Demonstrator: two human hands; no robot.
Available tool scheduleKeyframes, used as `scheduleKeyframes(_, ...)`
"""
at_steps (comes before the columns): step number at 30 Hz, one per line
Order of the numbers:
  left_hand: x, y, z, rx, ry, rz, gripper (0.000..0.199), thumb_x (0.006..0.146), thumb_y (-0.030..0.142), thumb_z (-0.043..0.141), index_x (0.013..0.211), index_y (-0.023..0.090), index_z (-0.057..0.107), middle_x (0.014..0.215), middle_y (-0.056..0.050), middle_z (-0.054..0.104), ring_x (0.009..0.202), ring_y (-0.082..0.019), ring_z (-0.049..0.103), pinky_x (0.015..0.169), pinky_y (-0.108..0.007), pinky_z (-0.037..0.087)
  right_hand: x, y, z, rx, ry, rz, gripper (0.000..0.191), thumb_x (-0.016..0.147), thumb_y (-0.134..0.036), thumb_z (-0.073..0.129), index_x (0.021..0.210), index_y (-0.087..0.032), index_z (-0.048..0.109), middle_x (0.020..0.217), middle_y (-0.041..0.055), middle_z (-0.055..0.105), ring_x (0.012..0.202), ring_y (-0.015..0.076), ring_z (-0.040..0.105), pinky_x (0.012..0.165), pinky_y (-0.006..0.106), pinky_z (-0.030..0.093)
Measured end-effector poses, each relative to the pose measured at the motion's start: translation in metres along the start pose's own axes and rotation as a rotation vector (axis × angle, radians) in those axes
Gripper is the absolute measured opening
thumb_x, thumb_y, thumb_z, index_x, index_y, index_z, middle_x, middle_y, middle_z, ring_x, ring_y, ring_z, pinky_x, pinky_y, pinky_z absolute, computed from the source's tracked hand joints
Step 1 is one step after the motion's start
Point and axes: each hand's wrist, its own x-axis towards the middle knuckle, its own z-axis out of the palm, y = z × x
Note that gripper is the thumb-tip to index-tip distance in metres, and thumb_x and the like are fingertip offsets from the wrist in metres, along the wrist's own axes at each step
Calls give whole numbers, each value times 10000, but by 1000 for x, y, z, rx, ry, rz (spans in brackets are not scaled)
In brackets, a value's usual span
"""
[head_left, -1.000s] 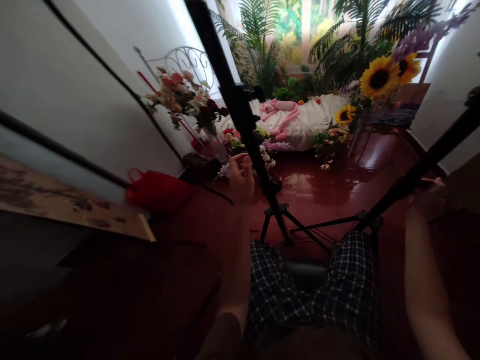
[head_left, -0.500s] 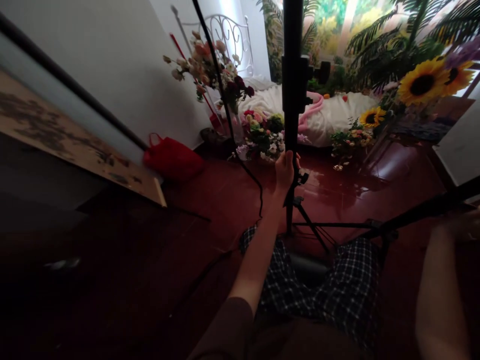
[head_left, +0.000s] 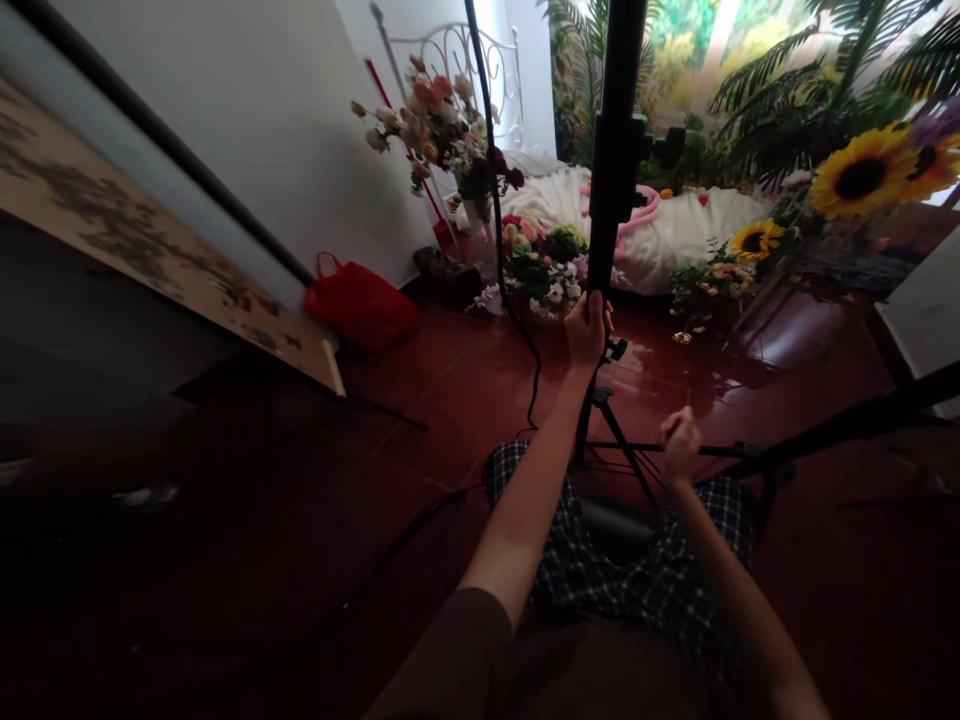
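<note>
Scroll panel: one long tan painted panel (head_left: 172,240), far left of the upright black tubular stand (head_left: 613,170).
Bag: one red fabric bag (head_left: 360,305) on the floor, left of the upright stand.
Bouquet: one tall bunch of peach, white and dark-red flowers (head_left: 442,120), beyond and left of the upright stand.
Cable: one thin black cable (head_left: 493,150), hanging just left of the upright stand.
Left hand: the left hand (head_left: 589,325) is wrapped around the upright stand, as half a second ago; a second ago it was beside it, ungripped.
Stands: two; the upright one lies within the left hand's grasp, to the left of the right hand.
Right hand: the right hand (head_left: 682,440), formerly far right, is now near the upright stand's right side; its fingers look curled, but I cannot tell whether they pinch anything.
Second stand: one slanted black pole (head_left: 847,425), right of the upright stand.
Sunflowers: three yellow dark-centred sunflowers (head_left: 862,178), well right of the upright stand.
</note>
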Motion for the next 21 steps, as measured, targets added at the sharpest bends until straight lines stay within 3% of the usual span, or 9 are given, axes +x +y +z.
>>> scheduleKeyframes(1, 0, 0, 0, 8, -2, 6, 516, 935, 639, 429, 677, 212, 561, 511, 41, 478, 451, -76, 468, 490, -238, 361, -6, 9, 18, -10, 74, -30, 581, 810, -752, 470, 557, -240, 366, 448, -65, 372, 392, 80, 309, 422, 218, 274)
scheduleKeyframes(4, -1, 0, -2, 30, -2, 19, 528, 930, 652, 421, 671, 212, 553, 508, 40, 481, 457, -78, 472, 497, -236, 363, -10, 18, 59, 3, -61, 19, 584, 819, -729, 529, 541, -229, 410, 437, -50, 402, 398, 81, 354, 405, 210, 274)
scheduleKeyframes(8, -2, -2, -3, 46, -1, -7, 524, 919, 666, 420, 697, 212, 559, 516, 49, 481, 457, -75, 467, 499, -226, 365, 13, -12, 90, 178, -327, 313, 590, 886, -718, 445, 565, -223, 422, 392, -66, 348, 327, 64, 248, 339, 196, 159)
scheduleKeyframes(13, -2, -3, -3, 42, -1, -5, 543, 914, 682, 405, 693, 208, 549, 526, 51, 483, 466, -74, 474, 519, -218, 387, 39, -59, 99, 601, -561, 706, 585, 1009, -608, 267, 569, -227, 326, 404, -86, 291, 326, 59, 160, 315, 177, 147)
scheduleKeyframes(17, -3, -3, -4, 35, -18, -28, 549, 900, 702, 408, 720, 205, 558, 511, 59, 482, 446, -74, 475, 525, -223, 398, 42, -72, 94, 816, -606, 808, 559, 1037, -484, 355, 558, -236, 211, 419, -97, 249, 356, 53, 159, 324, 159, 178)
scheduleKeyframes(21, -2, -1, -4, 55, -19, -22, 569, 896, 715, 400, 703, 204, 556, 512, 49, 495, 459, -80, 484, 537, -232, 403, 43, -75, 93, 889, -615, 851, 524, 1045, -343, 390, 568, -234, 202, 433, -102, 232, 367, 52, 161, 331, 155, 174)
